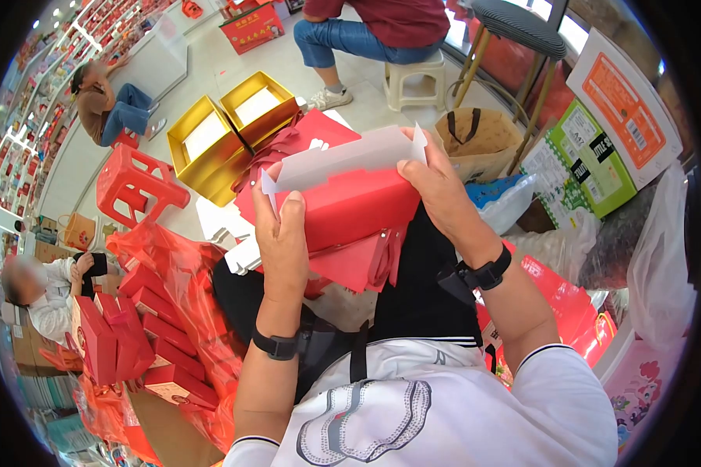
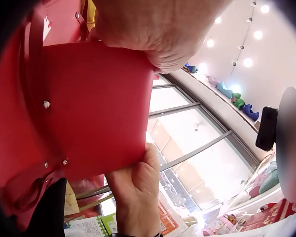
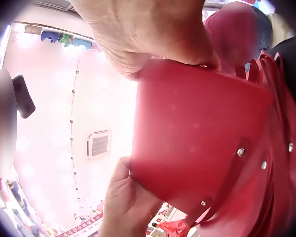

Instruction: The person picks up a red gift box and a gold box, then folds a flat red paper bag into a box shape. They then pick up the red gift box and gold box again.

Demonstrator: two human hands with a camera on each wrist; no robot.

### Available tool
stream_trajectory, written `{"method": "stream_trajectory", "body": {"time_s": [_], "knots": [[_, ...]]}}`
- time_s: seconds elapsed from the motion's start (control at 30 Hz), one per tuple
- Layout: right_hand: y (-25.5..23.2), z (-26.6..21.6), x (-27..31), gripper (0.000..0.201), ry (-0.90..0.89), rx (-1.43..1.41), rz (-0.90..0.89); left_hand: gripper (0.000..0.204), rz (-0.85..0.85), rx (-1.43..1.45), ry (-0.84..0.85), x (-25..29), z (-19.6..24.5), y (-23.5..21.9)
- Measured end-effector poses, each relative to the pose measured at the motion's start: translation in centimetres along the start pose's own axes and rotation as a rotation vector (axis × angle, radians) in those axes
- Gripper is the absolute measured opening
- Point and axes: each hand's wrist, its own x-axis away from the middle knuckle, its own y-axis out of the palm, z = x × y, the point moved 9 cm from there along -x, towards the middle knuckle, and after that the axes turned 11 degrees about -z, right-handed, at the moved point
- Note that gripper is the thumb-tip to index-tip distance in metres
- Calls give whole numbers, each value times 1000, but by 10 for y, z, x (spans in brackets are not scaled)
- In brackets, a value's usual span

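A red box [image 1: 358, 210] with a pale inside and raised white end flaps is held over the lap, its open top facing up. My left hand [image 1: 283, 245] grips its left end, thumb on the front wall. At the other end my right hand [image 1: 444, 191] holds the box with its thumb over the top edge. Red straps [image 1: 374, 261] with metal rivets hang below and in front of it. In the left wrist view the red wall [image 2: 96, 108] spans between both hands. The right wrist view shows a riveted strap [image 3: 227, 177] against the box.
Two gold boxes [image 1: 195, 148] stand ahead, near a red plastic stool [image 1: 136, 183]. At left, several red boxes [image 1: 163, 342] lie with red plastic wrapping. A paper bag [image 1: 483, 144] and a green carton [image 1: 592, 159] are at right. A person [image 1: 374, 31] sits ahead on a white stool.
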Motion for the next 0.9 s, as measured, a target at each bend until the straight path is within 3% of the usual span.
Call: {"method": "stream_trajectory", "body": {"time_s": [0.13,0.23,0.33,0.5,0.7,0.9], "knots": [[1,-1,0,46,-11,-94,-40,47,37,-45,49,0,-1,-2],[2,-2,1,49,-62,-520,-128,50,51,-65,53,1,-2,-4],[0,5,0,52,-3,-527,-224,52,27,-128,66,2,-1,-4],[6,-5,0,46,118,-155,-270,58,-89,-202,160,0,4,1],[5,-3,-4,45,210,-50,-285,66,-150,145,80,6,5,9],[0,-4,-5,45,261,114,-326,55,-302,-16,-79,2,6,1]]}}
